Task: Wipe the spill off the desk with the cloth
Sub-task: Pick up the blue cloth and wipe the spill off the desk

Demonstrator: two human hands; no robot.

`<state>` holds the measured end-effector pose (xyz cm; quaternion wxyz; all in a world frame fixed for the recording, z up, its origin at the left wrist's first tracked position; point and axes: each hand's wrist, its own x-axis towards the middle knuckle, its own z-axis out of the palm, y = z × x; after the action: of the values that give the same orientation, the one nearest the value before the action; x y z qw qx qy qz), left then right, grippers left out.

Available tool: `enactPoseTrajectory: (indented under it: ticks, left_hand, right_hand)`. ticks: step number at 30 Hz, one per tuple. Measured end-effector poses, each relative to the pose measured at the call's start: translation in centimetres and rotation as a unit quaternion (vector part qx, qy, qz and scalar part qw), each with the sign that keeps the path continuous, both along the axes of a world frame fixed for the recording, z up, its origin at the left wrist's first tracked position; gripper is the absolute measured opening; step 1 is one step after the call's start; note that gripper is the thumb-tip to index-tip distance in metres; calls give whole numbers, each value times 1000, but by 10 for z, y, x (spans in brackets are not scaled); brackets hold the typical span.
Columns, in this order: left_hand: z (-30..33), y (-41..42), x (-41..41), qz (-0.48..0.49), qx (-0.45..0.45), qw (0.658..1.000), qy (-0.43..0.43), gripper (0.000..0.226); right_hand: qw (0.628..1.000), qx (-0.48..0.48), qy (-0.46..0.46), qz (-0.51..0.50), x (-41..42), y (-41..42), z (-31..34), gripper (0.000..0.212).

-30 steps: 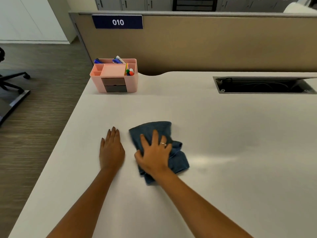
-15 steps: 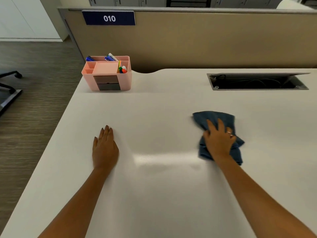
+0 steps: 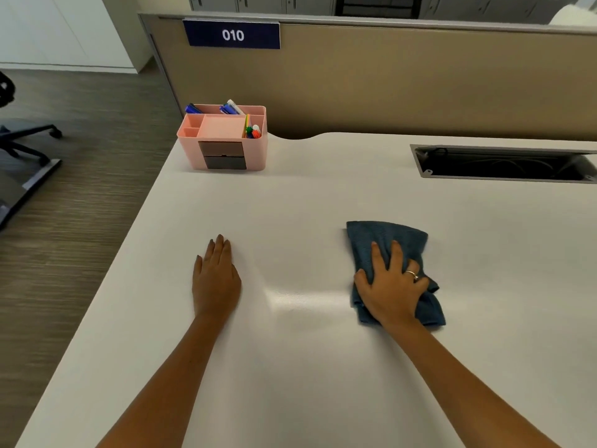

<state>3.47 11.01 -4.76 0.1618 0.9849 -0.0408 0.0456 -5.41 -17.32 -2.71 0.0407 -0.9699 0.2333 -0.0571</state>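
Note:
A folded dark blue cloth [image 3: 384,240] lies on the white desk [image 3: 323,195], right of centre. My right hand [image 3: 392,286] presses flat on its near half, fingers spread over the fabric. Flat on the bare desk to the left rests my left hand [image 3: 215,278], palm down, fingers together, holding nothing. A pale shiny streak [image 3: 307,297] shows on the surface between the two hands. I cannot make out any distinct liquid.
A pink desk organiser [image 3: 224,139] with pens stands at the back left corner. A recessed cable tray [image 3: 504,163] is open at the back right. A beige partition [image 3: 403,79] closes the far side. The desk's left edge drops to the floor, where an office chair base [image 3: 22,140] stands.
My right hand slid the cloth from beside my left hand to the right across the desk, then slightly back to the left. The left hand stayed planted.

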Motion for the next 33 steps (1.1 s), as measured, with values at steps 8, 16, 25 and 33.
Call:
enactPoseTrajectory:
  ticks: [8,16,25,33]
  left_hand:
    - [2,3,3,26,-44,999,-12,48]
    - [1,13,27,10,11,1000,9,49]
    - [1,9,57,2,36,999,25,51]
    - [0,6,67,5,38,999,27,51]
  right_hand:
    - [986,47,-33,158,15,116,10,52]
    - [929,-7,61,365,6,78,5,62]
    - [941,-44,4,336,43,90,-5,60]
    - [969,-42,-21,241,129,103,-8,47]
